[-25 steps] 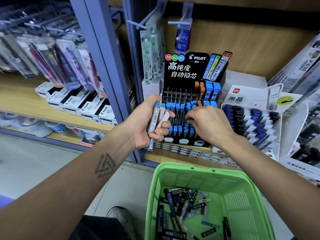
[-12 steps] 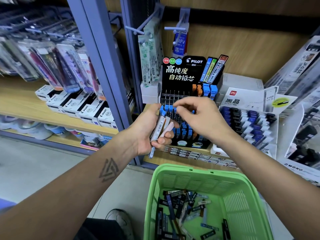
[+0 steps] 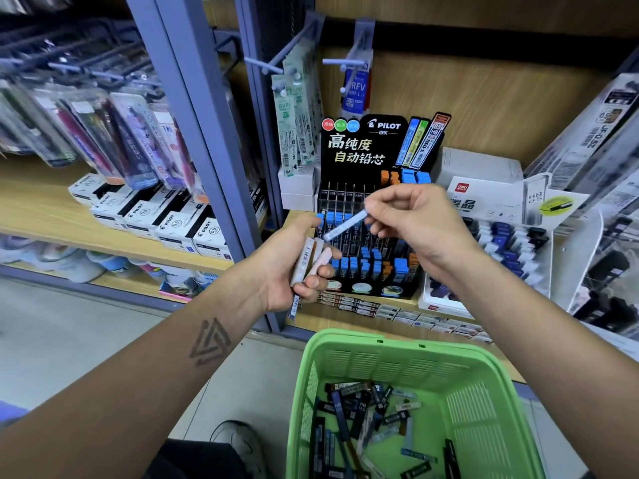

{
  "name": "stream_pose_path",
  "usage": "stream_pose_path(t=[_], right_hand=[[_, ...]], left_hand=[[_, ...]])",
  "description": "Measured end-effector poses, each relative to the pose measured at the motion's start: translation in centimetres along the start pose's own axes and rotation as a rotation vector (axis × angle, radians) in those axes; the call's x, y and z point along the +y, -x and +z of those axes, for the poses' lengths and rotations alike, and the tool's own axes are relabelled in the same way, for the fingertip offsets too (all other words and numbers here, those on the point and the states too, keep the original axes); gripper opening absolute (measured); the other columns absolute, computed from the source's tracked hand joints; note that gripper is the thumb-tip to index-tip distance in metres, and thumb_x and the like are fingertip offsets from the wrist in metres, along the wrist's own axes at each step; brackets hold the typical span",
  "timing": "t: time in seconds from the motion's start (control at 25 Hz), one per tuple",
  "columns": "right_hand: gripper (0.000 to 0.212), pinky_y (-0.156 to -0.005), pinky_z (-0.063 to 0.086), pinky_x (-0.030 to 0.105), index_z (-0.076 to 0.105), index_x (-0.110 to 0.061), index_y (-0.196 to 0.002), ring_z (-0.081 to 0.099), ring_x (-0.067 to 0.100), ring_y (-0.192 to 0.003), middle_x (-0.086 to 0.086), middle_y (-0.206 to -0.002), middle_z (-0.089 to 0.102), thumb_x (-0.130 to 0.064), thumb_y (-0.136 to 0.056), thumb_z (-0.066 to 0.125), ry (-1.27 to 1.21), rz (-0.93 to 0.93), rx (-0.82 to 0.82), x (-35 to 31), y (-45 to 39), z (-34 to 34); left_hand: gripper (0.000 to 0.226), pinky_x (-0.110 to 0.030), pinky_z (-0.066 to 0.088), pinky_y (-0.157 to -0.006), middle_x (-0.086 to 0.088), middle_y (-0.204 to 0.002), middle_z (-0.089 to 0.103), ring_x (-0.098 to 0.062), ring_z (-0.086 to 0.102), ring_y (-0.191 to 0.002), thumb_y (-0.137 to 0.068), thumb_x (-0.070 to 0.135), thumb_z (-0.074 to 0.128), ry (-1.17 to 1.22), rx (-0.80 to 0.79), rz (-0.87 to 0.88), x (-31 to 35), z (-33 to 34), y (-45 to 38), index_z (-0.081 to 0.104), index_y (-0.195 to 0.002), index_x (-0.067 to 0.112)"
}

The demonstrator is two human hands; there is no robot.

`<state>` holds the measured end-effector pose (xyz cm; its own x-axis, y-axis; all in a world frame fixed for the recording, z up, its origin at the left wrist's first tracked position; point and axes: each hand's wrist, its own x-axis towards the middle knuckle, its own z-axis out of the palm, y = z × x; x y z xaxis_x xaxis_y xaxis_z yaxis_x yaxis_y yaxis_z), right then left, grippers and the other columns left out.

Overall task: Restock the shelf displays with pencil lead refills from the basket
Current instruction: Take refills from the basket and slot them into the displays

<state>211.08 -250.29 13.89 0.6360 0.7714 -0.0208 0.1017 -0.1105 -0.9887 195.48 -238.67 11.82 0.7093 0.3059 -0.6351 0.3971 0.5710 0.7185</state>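
My left hand [image 3: 290, 267] grips a small bundle of lead refill tubes [image 3: 307, 261] in front of the black Pilot display rack [image 3: 359, 150]. My right hand [image 3: 415, 223] pinches one pale blue refill tube [image 3: 345, 224] by its upper end, slanted down to the left, above the rack's slots. Blue and orange capped tubes [image 3: 373, 261] stand in the rack. Below, a green basket [image 3: 408, 354] holds several loose refill tubes [image 3: 366, 420].
A white Deli display [image 3: 491, 236] with dark refills stands right of the rack. Boxed Pilot pens [image 3: 166, 216] and hanging pen packs [image 3: 131, 140] fill the left shelf. Refill packs hang on pegs [image 3: 294, 108] above. A grey upright post [image 3: 193, 126] divides the shelves. My shoe [image 3: 238, 444] shows on the floor.
My right hand lifted from the rack's lower slots to the left hand's bundle and now holds a single pale blue tube up and to the right. The left hand stayed nearly still.
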Motion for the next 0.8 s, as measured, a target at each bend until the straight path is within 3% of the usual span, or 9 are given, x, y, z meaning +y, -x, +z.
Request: stream_pose_path(t=[0.2, 0.32, 0.4, 0.56, 0.68, 0.8], right_hand=[[0.008, -0.065, 0.055, 0.021, 0.074, -0.008, -0.096, 0.071, 0.016, -0.067, 0.01, -0.078, 0.074, -0.004, -0.09, 0.071, 0.187, -0.1, 0.009, 0.1, -0.1, 0.0], [0.011, -0.067, 0.056, 0.022, 0.073, -0.009, -0.097, 0.073, 0.017, -0.07, 0.007, -0.078, 0.074, -0.002, -0.088, 0.072, 0.211, -0.124, -0.019, 0.1, 0.0, 0.1], [0.008, -0.069, 0.056, 0.023, 0.075, -0.01, -0.093, 0.072, 0.017, -0.071, 0.005, -0.076, 0.074, -0.005, -0.087, 0.074, 0.226, -0.138, -0.014, 0.1, -0.2, 0.0], [0.004, -0.072, 0.05, 0.011, 0.077, -0.019, -0.091, 0.067, 0.009, -0.078, -0.007, -0.082, 0.073, -0.017, -0.089, 0.074, 0.624, -0.294, 0.05, 0.1, -0.5, -0.5], [0.01, -0.081, 0.055, 0.028, 0.076, -0.016, -0.099, 0.066, 0.013, -0.085, -0.005, -0.092, 0.072, -0.02, -0.091, 0.072, 0.869, -0.456, 0.017, 1.1, -0.4, 0.0], [0.01, -0.08, 0.056, 0.039, 0.075, -0.016, -0.099, 0.066, 0.021, -0.089, -0.002, -0.096, 0.072, -0.021, -0.093, 0.07, 1.008, -0.538, -0.012, 2.3, -0.3, 0.8]], left_hand=[[0.016, -0.014, 0.02, -0.033, -0.009, -0.069, 0.057, -0.009, 0.032, -0.04, -0.091, 0.025, 0.069, 0.016, 0.034, 0.134, 0.5, -0.6, 0.1, 0.058, -0.087, 0.014], [0.006, -0.014, 0.02, -0.033, -0.012, -0.071, 0.063, -0.008, 0.034, -0.037, -0.093, 0.007, 0.064, 0.035, 0.07, 0.177, 0.3, -0.9, 0.1, 0.06, -0.096, 0.01], [0.005, -0.014, 0.02, -0.033, -0.013, -0.072, 0.062, -0.009, 0.033, -0.039, -0.093, 0.008, 0.062, 0.047, 0.087, 0.162, 0.3, -1.1, -0.2, 0.058, -0.096, 0.009], [0.007, -0.015, 0.021, -0.03, -0.009, -0.067, 0.055, -0.009, 0.031, -0.042, -0.095, 0.015, 0.053, 0.077, 0.082, 0.123, 0.5, -1.4, -0.2, 0.055, -0.097, 0.009], [0.01, -0.016, 0.02, -0.03, -0.008, -0.066, 0.054, -0.009, 0.032, -0.041, -0.095, 0.015, 0.051, 0.091, 0.075, 0.115, 0.6, -1.3, -0.1, 0.055, -0.1, 0.008], [0.011, -0.015, 0.019, -0.031, -0.007, -0.066, 0.054, -0.009, 0.031, -0.041, -0.095, 0.016, 0.051, 0.076, 0.067, 0.116, 0.6, -1.2, 0.0, 0.056, -0.101, 0.009]])
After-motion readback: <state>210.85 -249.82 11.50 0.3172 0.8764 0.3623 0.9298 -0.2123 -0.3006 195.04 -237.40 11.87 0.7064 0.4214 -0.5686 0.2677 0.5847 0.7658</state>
